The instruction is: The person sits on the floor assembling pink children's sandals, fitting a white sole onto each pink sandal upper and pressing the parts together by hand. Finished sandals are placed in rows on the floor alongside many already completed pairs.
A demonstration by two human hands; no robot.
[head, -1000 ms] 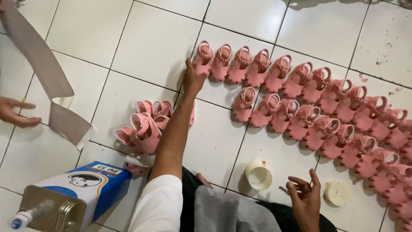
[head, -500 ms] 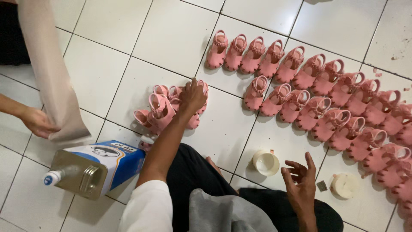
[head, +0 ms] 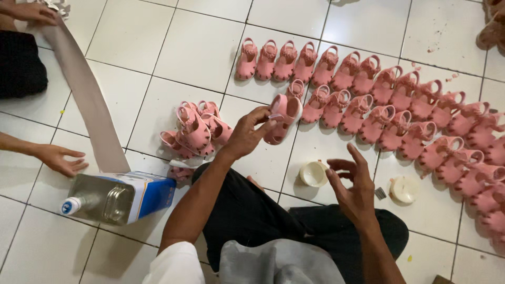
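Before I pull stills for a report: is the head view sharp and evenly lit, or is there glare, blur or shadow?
Head view: mostly sharp; the left hand and the pink sandal it holds are crisp, while the empty right hand looks slightly soft. The white tiled floor is evenly lit with soft shadows. Bright reflections sit on the metal can. The top right corner darkens.

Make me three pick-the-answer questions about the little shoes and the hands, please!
1. Where is the metal can?
A) lying on the floor tiles
B) on a shelf
C) in a hand

2. What colour are the small sandals?
A) blue
B) pink
C) green

3. What is the left hand doing?
A) holding one pink sandal
B) resting flat on the floor
C) holding a cup

Answers: 1 A, it lies on its side on the tiles; 2 B, every pair in the rows is pink; 3 A, its fingers pinch one sandal, while the right hand is open and empty.
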